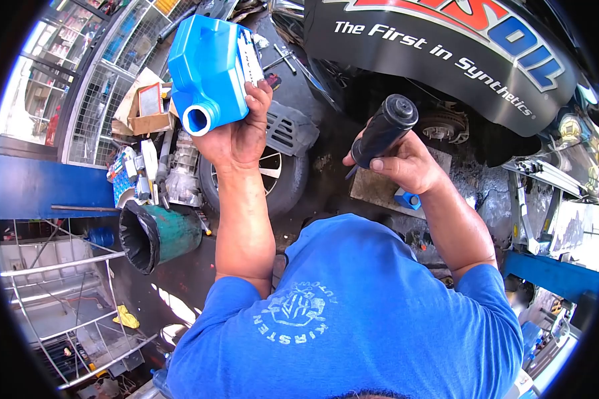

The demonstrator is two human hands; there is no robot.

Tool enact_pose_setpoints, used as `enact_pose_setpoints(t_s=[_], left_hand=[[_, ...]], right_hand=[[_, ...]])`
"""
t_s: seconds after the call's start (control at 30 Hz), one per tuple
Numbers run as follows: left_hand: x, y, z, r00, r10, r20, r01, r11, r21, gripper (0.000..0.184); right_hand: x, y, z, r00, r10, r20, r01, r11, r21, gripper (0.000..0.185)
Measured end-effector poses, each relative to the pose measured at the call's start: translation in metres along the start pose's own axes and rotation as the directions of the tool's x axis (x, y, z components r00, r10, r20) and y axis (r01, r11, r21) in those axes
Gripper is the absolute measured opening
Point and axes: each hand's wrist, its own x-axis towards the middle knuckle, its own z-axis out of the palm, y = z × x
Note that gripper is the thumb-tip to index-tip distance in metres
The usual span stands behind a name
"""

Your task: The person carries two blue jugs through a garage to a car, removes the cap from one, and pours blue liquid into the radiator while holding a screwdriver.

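**Both hands occupied: blue jug in the left, black cylinder in the right**

Head view. The left hand (pixel 236 143) is raised and has hold of a blue jug (pixel 209 63). Its visible fingers are bent against the jug's label side and the palm lies below it; the thumb's position cannot be told. The jug is tilted, its mouth uncapped and turned toward the camera. The label is mostly turned away and cannot be read in full.

The right hand (pixel 409 163) is closed around a black cylinder (pixel 387 126), the thumb laid across the near side and the other fingers largely hidden behind. The cylinder is held slanted, its round end uppermost. Jug and cylinder are held apart, both above the floor.

Behind the left forearm lies a wheel (pixel 294 179), partly covered by it. A green bin (pixel 183 233) with a black liner lies tipped to the left, near the wheel. Above the bin stands an open cardboard box (pixel 152 124). Beyond the right hand, a black cover (pixel 439 60) printed "The First in Synthetics" hangs over a vehicle; a brake disc (pixel 439 128) shows beneath it. A small blue object (pixel 407 199) sits below the right hand, its kind unclear.
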Motion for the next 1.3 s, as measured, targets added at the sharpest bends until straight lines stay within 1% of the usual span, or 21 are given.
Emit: enact_pose_setpoints(t_s=[0.07,0.17,0.23,0.33,0.4,0.43,0.53,0.6,0.67,0.77,0.8,0.93,1.13,1.27,1.3], left_hand=[[0.0,-0.002,0.004,1.0,0.001,-0.024,-0.002,1.0,-0.011,0.097],[0.001,-0.003,0.005,0.999,0.023,-0.036,-0.022,0.999,0.039,0.098],[0.002,-0.002,0.002,0.996,0.073,-0.055,-0.066,0.99,0.124,0.099],[0.006,-0.001,-0.002,0.981,0.133,-0.139,-0.107,0.978,0.179,0.098],[0.01,-0.002,-0.002,0.974,0.146,-0.172,-0.115,0.977,0.18,0.093],[0.011,-0.002,-0.001,0.973,0.137,-0.184,-0.107,0.981,0.16,0.088],[0.013,-0.007,-0.001,0.958,0.168,-0.231,-0.131,0.977,0.167,0.083],[0.015,-0.009,-0.005,0.961,0.195,-0.195,-0.148,0.962,0.23,0.076],[0.015,-0.012,-0.007,0.97,0.192,-0.151,-0.157,0.964,0.213,0.075],[0.016,-0.01,-0.011,0.967,0.169,-0.191,-0.135,0.975,0.179,0.074],[0.017,-0.015,-0.006,0.953,0.212,-0.215,-0.169,0.964,0.205,0.073],[0.016,-0.016,-0.006,0.968,0.178,-0.175,-0.158,0.98,0.121,0.073],[0.017,-0.016,-0.008,0.969,0.189,-0.159,-0.161,0.971,0.175,0.072],[0.015,-0.019,-0.012,0.966,0.167,-0.198,-0.139,0.979,0.151,0.073],[0.016,-0.014,-0.018,0.97,0.143,-0.198,-0.125,0.987,0.103,0.076]], right_hand=[[-0.001,0.0,0.0,1.0,0.004,-0.01,-0.004,1.0,-0.002,0.055],[-0.002,0.001,-0.003,1.0,0.019,-0.003,-0.019,1.0,0.003,0.054],[-0.002,0.006,-0.007,1.0,0.029,-0.004,-0.029,0.999,0.028,0.055],[-0.003,0.013,-0.012,0.998,0.046,-0.035,-0.044,0.997,0.065,0.054],[-0.003,0.015,-0.014,0.997,0.051,-0.064,-0.047,0.997,0.055,0.053],[-0.002,0.016,-0.014,0.997,0.052,-0.057,-0.049,0.997,0.052,0.053],[-0.001,0.017,-0.017,0.998,0.043,-0.045,-0.042,0.999,0.025,0.052],[-0.002,0.016,-0.017,0.999,0.023,-0.036,-0.023,1.0,-0.015,0.052],[-0.003,0.017,-0.019,0.996,0.045,-0.072,-0.046,0.999,-0.014,0.053],[-0.006,0.017,-0.019,0.992,0.077,-0.104,-0.077,0.997,0.001,0.052],[-0.004,0.016,-0.019,0.991,0.077,-0.11,-0.077,0.997,0.003,0.052],[-0.004,0.019,-0.024,0.989,0.087,-0.122,-0.09,0.996,-0.023,0.051],[-0.004,0.028,-0.036,0.984,0.103,-0.147,-0.107,0.994,-0.02,0.049],[-0.002,0.028,-0.03,0.977,0.05,-0.206,-0.058,0.998,-0.031,0.049],[-0.002,0.03,-0.029,0.965,0.086,-0.246,-0.091,0.996,-0.007,0.048]])
